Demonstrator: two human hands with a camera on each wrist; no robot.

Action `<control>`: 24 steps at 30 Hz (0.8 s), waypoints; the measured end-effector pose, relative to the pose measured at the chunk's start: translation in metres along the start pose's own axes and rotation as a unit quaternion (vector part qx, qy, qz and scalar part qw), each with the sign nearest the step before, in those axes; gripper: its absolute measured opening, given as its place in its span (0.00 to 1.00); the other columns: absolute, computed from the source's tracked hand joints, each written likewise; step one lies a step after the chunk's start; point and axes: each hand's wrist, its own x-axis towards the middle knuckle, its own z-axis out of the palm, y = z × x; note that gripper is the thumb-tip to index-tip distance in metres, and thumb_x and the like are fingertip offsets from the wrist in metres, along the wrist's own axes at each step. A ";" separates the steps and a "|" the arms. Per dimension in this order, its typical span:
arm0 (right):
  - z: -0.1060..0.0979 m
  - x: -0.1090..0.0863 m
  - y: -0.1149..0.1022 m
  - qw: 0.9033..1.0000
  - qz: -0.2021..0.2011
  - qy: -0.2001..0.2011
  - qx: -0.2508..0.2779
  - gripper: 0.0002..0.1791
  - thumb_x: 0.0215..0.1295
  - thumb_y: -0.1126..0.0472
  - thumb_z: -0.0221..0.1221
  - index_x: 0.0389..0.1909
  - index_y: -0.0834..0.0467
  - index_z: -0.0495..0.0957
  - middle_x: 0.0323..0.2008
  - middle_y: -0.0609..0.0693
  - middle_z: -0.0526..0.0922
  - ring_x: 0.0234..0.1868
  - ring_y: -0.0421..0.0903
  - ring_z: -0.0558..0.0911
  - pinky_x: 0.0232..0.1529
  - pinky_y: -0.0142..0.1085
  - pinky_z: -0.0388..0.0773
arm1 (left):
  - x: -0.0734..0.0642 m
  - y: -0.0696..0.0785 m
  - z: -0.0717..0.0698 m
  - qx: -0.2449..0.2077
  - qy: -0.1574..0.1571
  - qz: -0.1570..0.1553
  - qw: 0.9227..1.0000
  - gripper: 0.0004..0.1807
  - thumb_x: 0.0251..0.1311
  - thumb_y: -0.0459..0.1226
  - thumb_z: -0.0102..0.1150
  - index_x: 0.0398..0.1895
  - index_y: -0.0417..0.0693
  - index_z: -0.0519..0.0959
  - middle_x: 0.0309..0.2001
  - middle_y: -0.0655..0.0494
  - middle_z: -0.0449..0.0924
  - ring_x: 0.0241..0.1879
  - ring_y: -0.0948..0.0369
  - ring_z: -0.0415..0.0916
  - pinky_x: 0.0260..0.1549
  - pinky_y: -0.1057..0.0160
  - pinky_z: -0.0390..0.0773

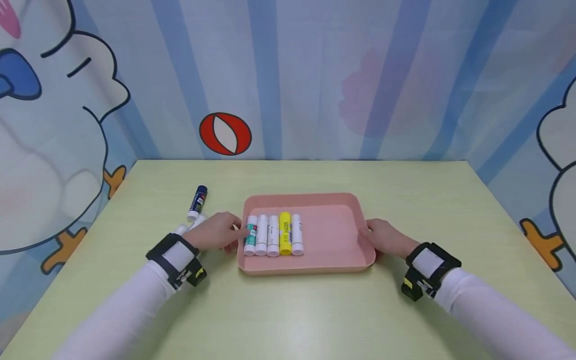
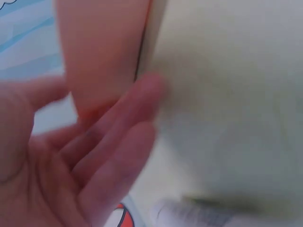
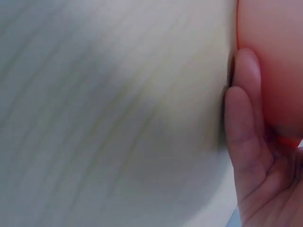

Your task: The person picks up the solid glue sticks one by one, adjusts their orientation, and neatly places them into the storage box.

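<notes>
A pink rectangular tray [image 1: 330,235] lies on the table in the head view, with a row of upright-aligned glue sticks in its left half. The row has a teal-labelled stick [image 1: 250,240] at the left end, a yellow stick [image 1: 285,234] and several white ones [image 1: 273,237]. My left hand [image 1: 215,232] holds the tray's left edge, thumb at the rim and fingers low against the outer wall [image 2: 102,52]. At the opposite end, my right hand [image 1: 389,237] grips the right edge, its fingers [image 3: 241,118] along the wall's underside.
Left of the tray, a navy glue stick [image 1: 197,202] with a white end lies on the table [image 1: 288,315]. White sticks [image 1: 196,221] beside it are partly hidden behind the left hand. A patterned curtain [image 1: 306,80] stands along the table's back edge.
</notes>
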 end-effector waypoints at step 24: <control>0.001 -0.001 -0.002 1.000 0.002 0.006 0.002 0.16 0.74 0.59 0.40 0.42 0.67 0.72 0.22 0.52 0.77 0.19 0.44 0.77 0.21 0.36 0.75 | -0.050 -0.026 -0.023 0.125 0.143 -0.002 0.982 0.40 0.58 0.51 0.65 0.65 0.33 0.66 0.58 0.29 0.70 0.51 0.42 0.73 0.49 0.41 0.74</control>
